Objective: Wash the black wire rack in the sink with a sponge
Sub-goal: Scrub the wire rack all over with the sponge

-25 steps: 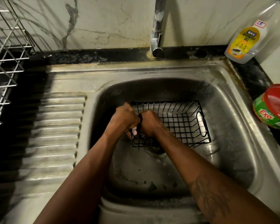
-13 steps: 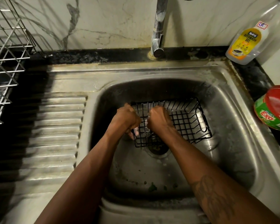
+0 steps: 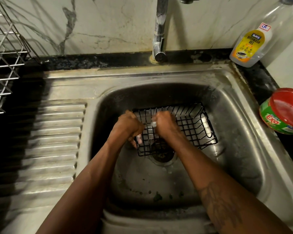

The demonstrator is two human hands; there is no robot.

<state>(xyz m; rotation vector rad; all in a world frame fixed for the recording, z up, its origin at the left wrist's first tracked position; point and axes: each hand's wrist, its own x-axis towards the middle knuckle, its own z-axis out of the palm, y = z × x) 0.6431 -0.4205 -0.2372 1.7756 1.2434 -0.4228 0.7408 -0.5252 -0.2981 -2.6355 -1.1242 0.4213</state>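
The black wire rack (image 3: 194,129) lies in the steel sink (image 3: 240,132), over the drain. My left hand (image 3: 128,127) is closed around the rack's left end wall. My right hand (image 3: 166,124) is a fist inside the rack, pressed against the left part of the grid. A bit of pale foam or sponge (image 3: 153,123) shows at its knuckles; the sponge itself is mostly hidden in the fist.
A tap (image 3: 159,31) rises behind the basin, with no water running. A dishwash gel bottle (image 3: 250,46) and a red-lidded green tub (image 3: 284,112) stand on the right counter. A ridged drainboard (image 3: 54,135) and a metal dish rack (image 3: 4,68) lie left.
My right hand has moved away from me and slightly right along the rack's inner grid, away from my left hand. The rack has shifted a little. My left hand keeps its hold.
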